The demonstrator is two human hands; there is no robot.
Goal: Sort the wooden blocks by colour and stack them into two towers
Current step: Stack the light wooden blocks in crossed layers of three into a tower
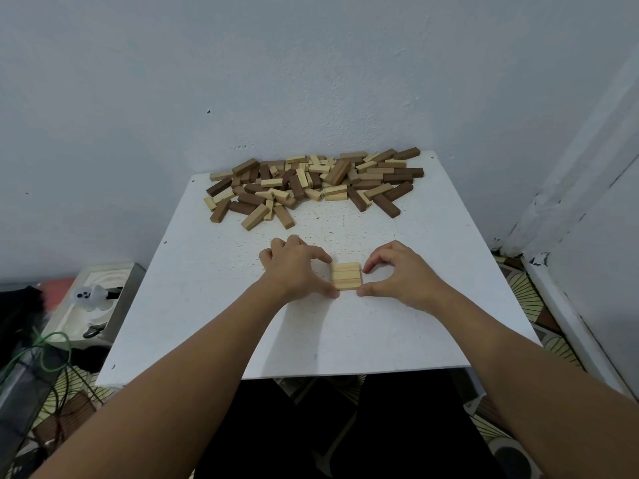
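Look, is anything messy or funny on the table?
Only the pile: light and dark blocks lie jumbled at the far edge of the table, unsorted. The light blocks between the hands sit flat and tidy. Nothing looks broken.

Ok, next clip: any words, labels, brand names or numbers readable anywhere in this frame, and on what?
None can be read.
Wooden blocks in the pile: plain faces, no print visible.
Light blocks between the left hand and right hand: plain.
White table: only specks, no text.
White ghost-like figure on the left: dark dots, no lettering.
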